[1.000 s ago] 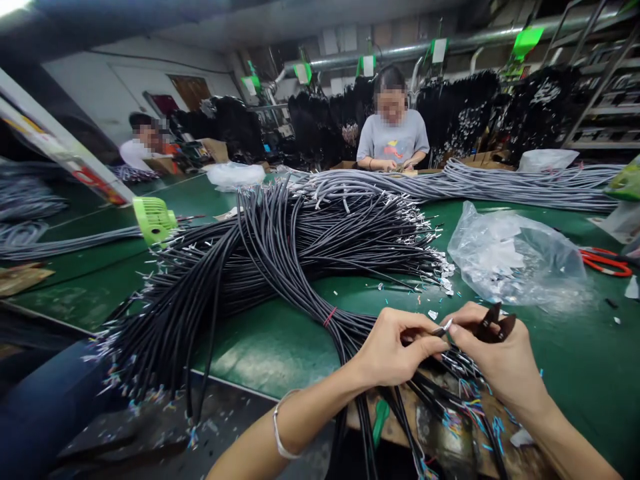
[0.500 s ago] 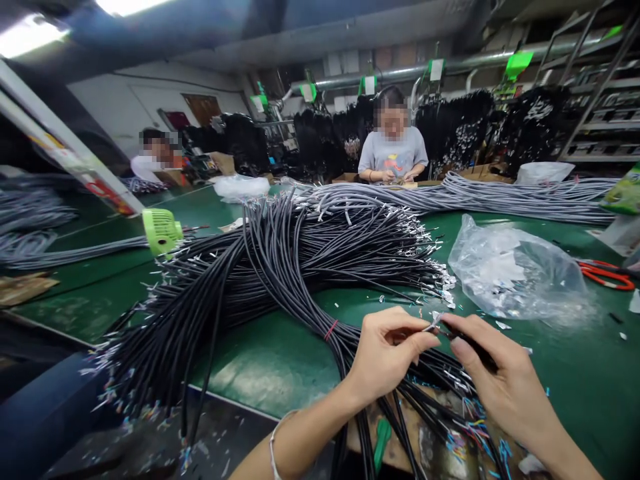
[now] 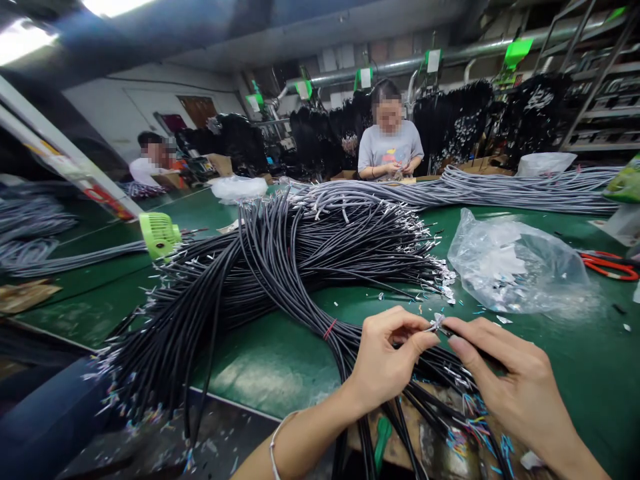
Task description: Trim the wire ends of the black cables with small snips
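My left hand (image 3: 389, 357) is closed in a pinch on the silvery stripped end (image 3: 437, 323) of a cable, where a scrap of white or foil wrapping shows. Thumb and fingers of my right hand (image 3: 517, 377) grip the black cable just behind that end; most of it is hidden by the hand. Below both hands runs a bundle of black cables (image 3: 300, 287), bound with a red tie (image 3: 330, 329). Several cable ends by my right hand have coloured wires (image 3: 457, 443) fanned out. A larger pile of black cables (image 3: 350, 257) lies beyond.
A clear plastic bag (image 3: 520, 267) with white scraps lies at right, near orange-handled scissors (image 3: 607, 265). Grey cables (image 3: 475, 190) stretch across the back. A green fan (image 3: 160, 235) stands at left. A co-worker (image 3: 390, 143) sits opposite; another person (image 3: 149, 160) is far left.
The white or foil scrap at the cable end stands out more between my fingertips. My hands have barely moved. The view has shifted slightly.
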The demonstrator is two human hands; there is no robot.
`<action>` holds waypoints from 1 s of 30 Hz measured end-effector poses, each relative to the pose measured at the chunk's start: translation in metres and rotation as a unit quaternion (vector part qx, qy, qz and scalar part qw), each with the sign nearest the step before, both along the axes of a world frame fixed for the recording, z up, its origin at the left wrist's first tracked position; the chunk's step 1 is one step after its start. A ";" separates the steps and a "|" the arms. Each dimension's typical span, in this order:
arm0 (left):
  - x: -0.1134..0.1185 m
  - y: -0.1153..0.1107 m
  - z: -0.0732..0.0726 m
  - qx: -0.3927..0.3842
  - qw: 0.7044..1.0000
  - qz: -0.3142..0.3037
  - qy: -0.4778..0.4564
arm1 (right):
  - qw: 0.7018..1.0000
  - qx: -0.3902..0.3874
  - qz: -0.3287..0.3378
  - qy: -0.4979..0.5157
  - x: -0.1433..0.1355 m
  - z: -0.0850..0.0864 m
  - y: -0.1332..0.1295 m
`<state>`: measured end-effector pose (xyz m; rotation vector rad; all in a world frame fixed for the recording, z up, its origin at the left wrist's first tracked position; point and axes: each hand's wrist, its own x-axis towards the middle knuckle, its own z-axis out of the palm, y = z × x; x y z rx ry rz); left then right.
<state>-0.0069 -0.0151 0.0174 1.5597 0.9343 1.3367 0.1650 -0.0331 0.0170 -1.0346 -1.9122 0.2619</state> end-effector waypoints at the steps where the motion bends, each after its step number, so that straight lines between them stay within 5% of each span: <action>1: -0.001 0.000 0.002 -0.012 1.000 -0.023 -0.001 | 1.000 0.005 0.005 0.002 0.000 0.000 0.000; 6: -0.009 0.002 0.012 -0.086 0.982 -0.166 -0.026 | 0.999 -0.014 0.027 0.025 0.002 0.007 0.003; 15: -0.010 0.001 0.010 -0.161 0.962 -0.222 -0.011 | 0.993 0.043 0.085 0.064 -0.006 0.003 0.000; 23: 0.003 -0.001 0.002 -0.151 0.973 -0.168 -0.043 | 0.994 -0.022 -0.006 0.110 -0.015 0.005 -0.001; 27: 0.008 -0.001 -0.004 -0.107 0.984 -0.125 -0.070 | 0.995 0.080 -0.028 0.048 -0.009 -0.006 -0.001; 30: 0.007 0.000 -0.004 -0.036 0.997 -0.070 0.026 | 0.986 0.161 -0.020 -0.050 0.002 -0.016 -0.001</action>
